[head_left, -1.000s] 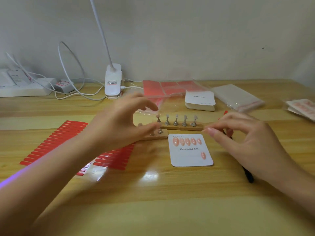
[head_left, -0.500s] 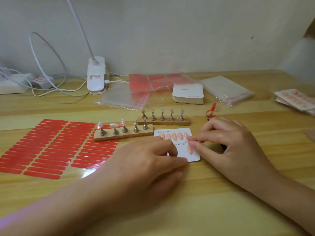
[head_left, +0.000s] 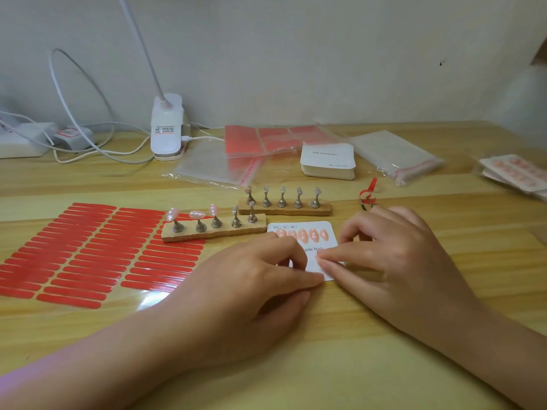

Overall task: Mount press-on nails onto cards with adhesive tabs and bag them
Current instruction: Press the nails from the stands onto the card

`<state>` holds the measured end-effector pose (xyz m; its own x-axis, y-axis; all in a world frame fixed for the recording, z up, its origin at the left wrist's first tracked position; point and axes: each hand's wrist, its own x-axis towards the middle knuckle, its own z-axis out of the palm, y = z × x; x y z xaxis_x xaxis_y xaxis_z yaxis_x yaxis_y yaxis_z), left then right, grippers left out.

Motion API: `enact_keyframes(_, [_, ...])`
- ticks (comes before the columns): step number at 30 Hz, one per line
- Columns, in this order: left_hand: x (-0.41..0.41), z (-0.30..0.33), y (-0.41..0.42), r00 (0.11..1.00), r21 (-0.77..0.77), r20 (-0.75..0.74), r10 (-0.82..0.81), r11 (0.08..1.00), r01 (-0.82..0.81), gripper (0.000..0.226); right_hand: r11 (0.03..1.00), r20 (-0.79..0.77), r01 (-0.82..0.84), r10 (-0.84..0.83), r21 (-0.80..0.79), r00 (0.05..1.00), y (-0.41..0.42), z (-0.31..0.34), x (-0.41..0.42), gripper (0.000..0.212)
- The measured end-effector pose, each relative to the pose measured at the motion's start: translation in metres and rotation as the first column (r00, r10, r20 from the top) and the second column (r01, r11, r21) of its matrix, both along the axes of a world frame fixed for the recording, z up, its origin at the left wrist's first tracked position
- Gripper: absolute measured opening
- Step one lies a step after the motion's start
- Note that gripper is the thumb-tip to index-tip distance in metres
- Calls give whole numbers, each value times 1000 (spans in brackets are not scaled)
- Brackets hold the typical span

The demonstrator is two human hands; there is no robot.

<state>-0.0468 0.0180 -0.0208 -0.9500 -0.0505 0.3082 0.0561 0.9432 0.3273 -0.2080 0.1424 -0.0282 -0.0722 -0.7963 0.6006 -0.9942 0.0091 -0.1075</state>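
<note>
1. Left hand (head_left: pixel 251 279) lies knuckles-up on the wooden table (head_left: pixel 296 365), fingers curled, fingertips down on the lower-left part of the white card (head_left: pixel 331 241). Whether it pinches anything under the fingers: cannot tell.
2. Right hand (head_left: pixel 393 261) comes in from the right, index and thumb extended together, tips pressing on the card's lower right area, right against the left hand's fingertips. The remaining fingers are curled loosely. What is under the tips is hidden.
3. Card lies flat between the two hands. A row of five pink nails (head_left: pixel 302 234) is stuck along its top edge, just beyond both sets of fingertips. Print partly readable: "ade Nail".
4. Just beyond the left hand: near wooden stand (head_left: pixel 213 232) with five metal pegs; the three left pegs carry pink nails, the other two are bare.
5. Beyond the card: far wooden stand (head_left: pixel 284 207), five pegs; the leftmost seems to carry a small nail, the rest look bare.
6. Left of the left hand: sheet of red adhesive tabs (head_left: pixel 83 255) in columns, flat on the table.
7. Beyond the right hand: a curled red strip (head_left: pixel 368 193). Further back: stack of blank cards (head_left: pixel 327 161), clear bags (head_left: pixel 396 155), red sheets in plastic (head_left: pixel 272 139).
8. Far right edge: finished bagged cards (head_left: pixel 515 173).
9. Back left: clip lamp base (head_left: pixel 165 128), cables, power strip (head_left: pixel 20 140).
</note>
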Motion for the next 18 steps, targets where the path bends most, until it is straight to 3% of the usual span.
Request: enact_keyframes(18, [0,-1,-2,1000,35,-24,-4,999,5,32,997,-49,-18,22,69,999,2,3,0,25])
